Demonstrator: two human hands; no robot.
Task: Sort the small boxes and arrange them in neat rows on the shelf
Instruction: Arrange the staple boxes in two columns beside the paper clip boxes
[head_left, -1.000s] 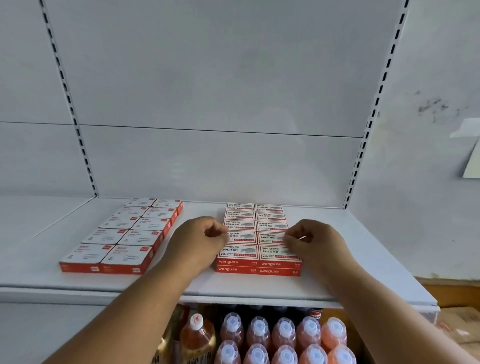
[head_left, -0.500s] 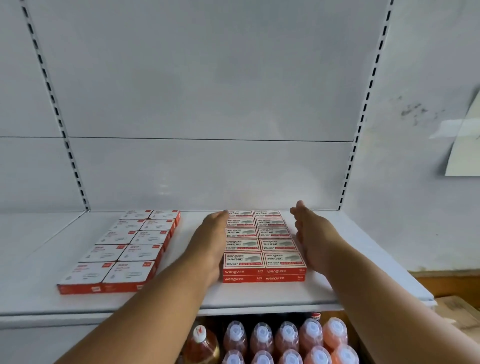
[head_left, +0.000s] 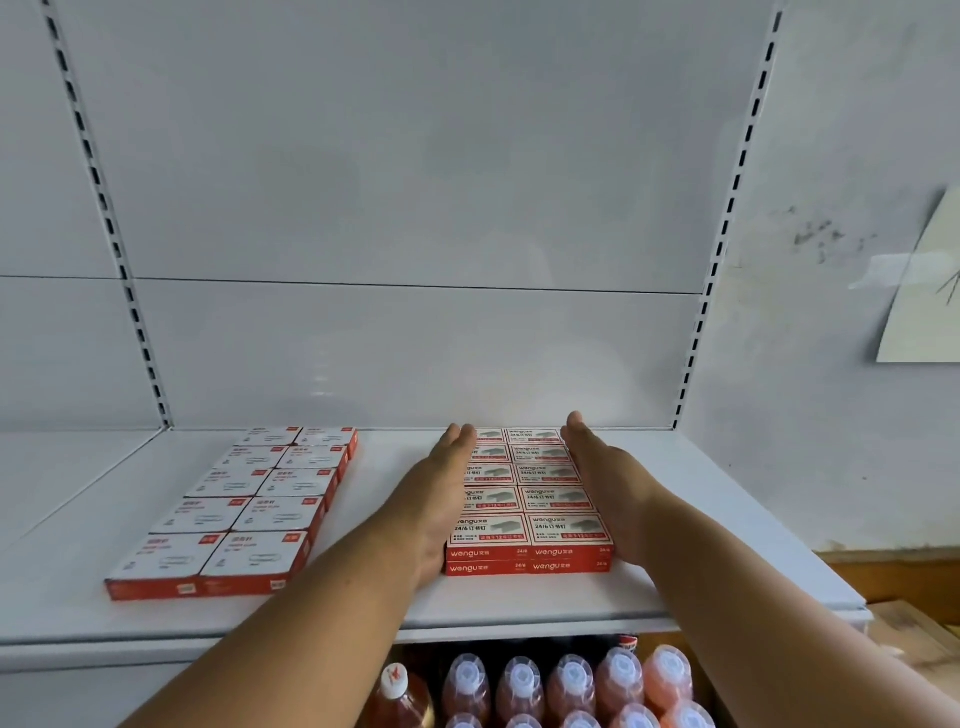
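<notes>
Squaring staple boxes (head_left: 527, 499): stacked two-by-five block, right of shelf (head_left: 519, 603) centre, looks aligned.
Left hand (head_left: 441, 493): fingers straight, flat against block's left side.
Right hand (head_left: 608, 483): fingers straight, against right side.
Clip boxes (head_left: 244, 512): neat rows, left.
Remaining: probably little.

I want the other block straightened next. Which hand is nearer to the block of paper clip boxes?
Left. The left hand lies flat along the left side of the staple box block, facing the paper clip boxes; the right hand lies along its far side.
</notes>
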